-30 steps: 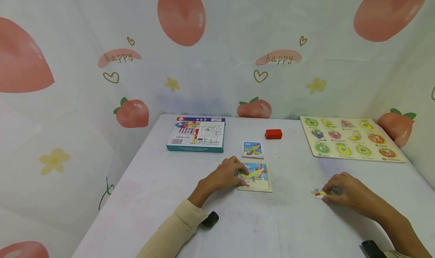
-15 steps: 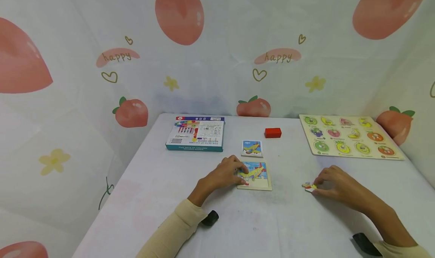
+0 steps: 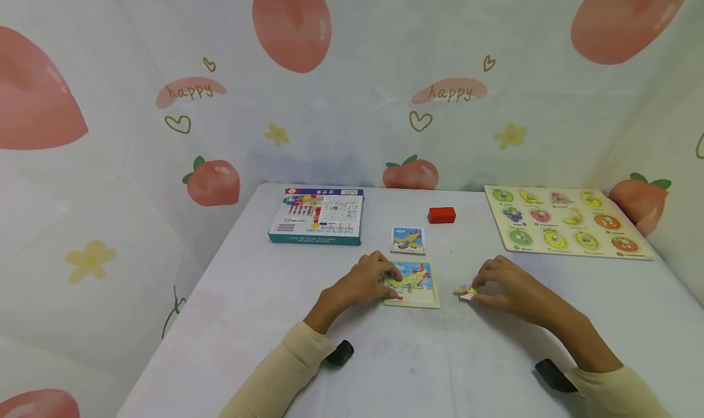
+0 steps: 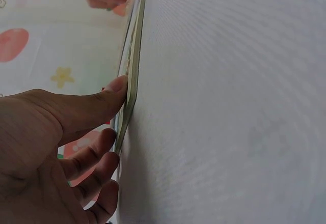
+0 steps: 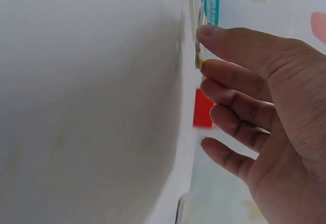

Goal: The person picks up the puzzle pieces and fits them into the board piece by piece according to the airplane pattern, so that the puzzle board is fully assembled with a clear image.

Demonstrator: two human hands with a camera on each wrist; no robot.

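My left hand [image 3: 364,280] holds the left side of a wooden jigsaw puzzle board [image 3: 422,300], which lies flat on the table. Its thumb [image 4: 117,85] is at the board's edge in the left wrist view. Most of the picture, a yellow airplane on blue sky, is filled in; a bare pale strip shows along the near edge. To the right of the board, my right hand [image 3: 511,291] pinches a small puzzle piece [image 3: 466,293] between thumb and index finger. In the right wrist view the piece [image 5: 199,51] appears edge-on above the table, and the other fingers are loosely bent.
Behind the board lies a small airplane picture card [image 3: 408,241]. Farther back sit a red block [image 3: 442,215] and a flat white-and-teal box [image 3: 316,217]. A fruit board [image 3: 572,222] lies at the back right. A printed cloth [image 3: 341,118] hangs behind the table.
My right hand has moved left with the puzzle piece, toward the board. The left hand stays in place on the board.
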